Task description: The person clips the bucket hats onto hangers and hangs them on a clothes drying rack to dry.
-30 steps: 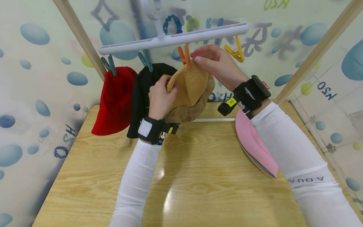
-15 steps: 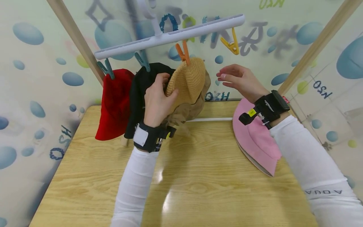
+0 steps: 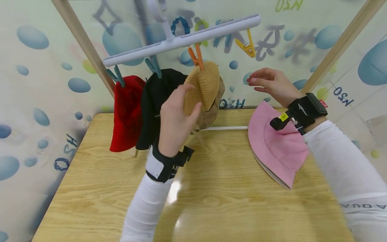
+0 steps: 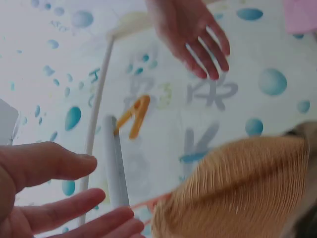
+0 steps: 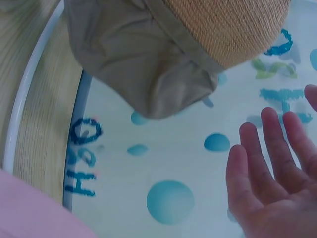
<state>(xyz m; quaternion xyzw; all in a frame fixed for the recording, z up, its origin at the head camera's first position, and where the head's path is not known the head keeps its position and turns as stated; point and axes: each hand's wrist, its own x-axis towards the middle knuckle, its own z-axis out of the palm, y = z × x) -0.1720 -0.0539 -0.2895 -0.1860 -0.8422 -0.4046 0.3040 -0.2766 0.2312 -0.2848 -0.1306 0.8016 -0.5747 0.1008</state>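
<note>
A straw-coloured knit hat [image 3: 208,84] with a tan fabric brim [image 5: 148,64] hangs from an orange clothespin [image 3: 197,57] on the white hanger bar [image 3: 184,39]. My left hand [image 3: 176,117] is in front of it with fingers spread and nothing held, overlapping the hat in the head view. To the right of the hat, my right hand [image 3: 273,85] hovers in the air, fingers extended and holding nothing. A pink bucket hat [image 3: 278,144] lies on the table below my right hand. Above and between the hands hangs a yellow clothespin [image 3: 248,45] with nothing in it.
At the left of the bar, a red hat [image 3: 127,114] and a black hat [image 3: 161,87] hang from teal clothespins [image 3: 153,67]. Wooden posts [image 3: 81,43] flank the hanger. A white rod [image 3: 226,128] runs low across the back of the wooden table [image 3: 229,188].
My right hand has left the straw-coloured hat and moved right, over the pink hat. My left hand has loosened from the hat's edge and drawn back toward me.
</note>
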